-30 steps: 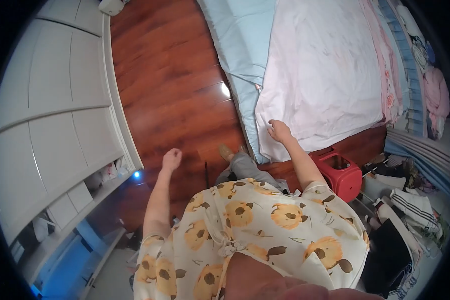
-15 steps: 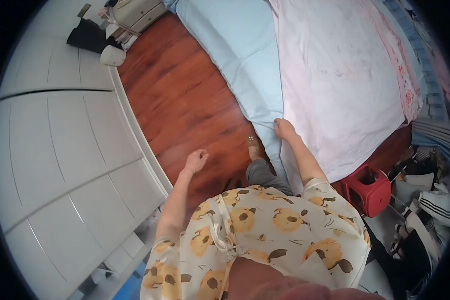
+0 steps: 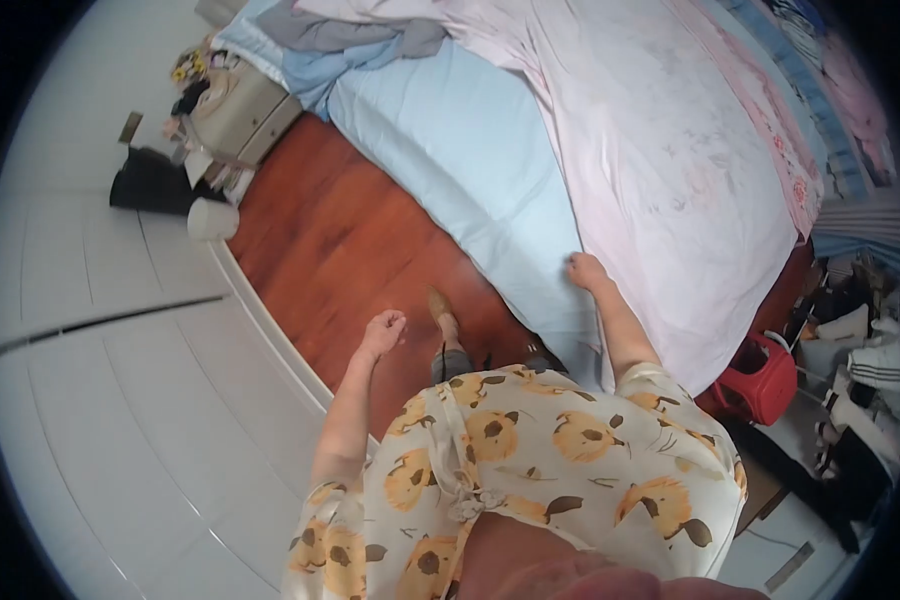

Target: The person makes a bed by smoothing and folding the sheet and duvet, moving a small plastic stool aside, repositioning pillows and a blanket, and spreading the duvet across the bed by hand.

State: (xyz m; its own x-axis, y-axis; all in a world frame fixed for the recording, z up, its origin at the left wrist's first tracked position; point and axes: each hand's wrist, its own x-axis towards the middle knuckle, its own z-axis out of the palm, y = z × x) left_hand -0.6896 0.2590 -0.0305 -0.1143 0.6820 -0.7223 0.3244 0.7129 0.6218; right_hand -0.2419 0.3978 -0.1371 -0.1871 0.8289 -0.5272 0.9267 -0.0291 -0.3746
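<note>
My left hand (image 3: 385,332) hangs over the wooden floor with its fingers curled in and nothing visible in them. My right hand (image 3: 586,271) is over the near side of the bed, its fingers curled too. Behind it lie the light blue sheet (image 3: 470,160) and the edge of a pale pink quilt (image 3: 660,170). The sheet lies fairly smooth around that hand, with no fold pulled up to it. Whether the fingertips touch the cloth is hard to see.
White wardrobe doors (image 3: 120,420) line the left. A drawer cabinet (image 3: 245,115), a black bag (image 3: 150,183) and a white bin (image 3: 212,219) stand ahead left. On the right are a red stool (image 3: 765,380) and piled clothes (image 3: 870,460). A grey-blue blanket (image 3: 360,35) lies on the bed.
I have stepped forward along the bed, with the other foot now in front. More of the bed's far end and the blanket have come into view. Both hands stay curled.
</note>
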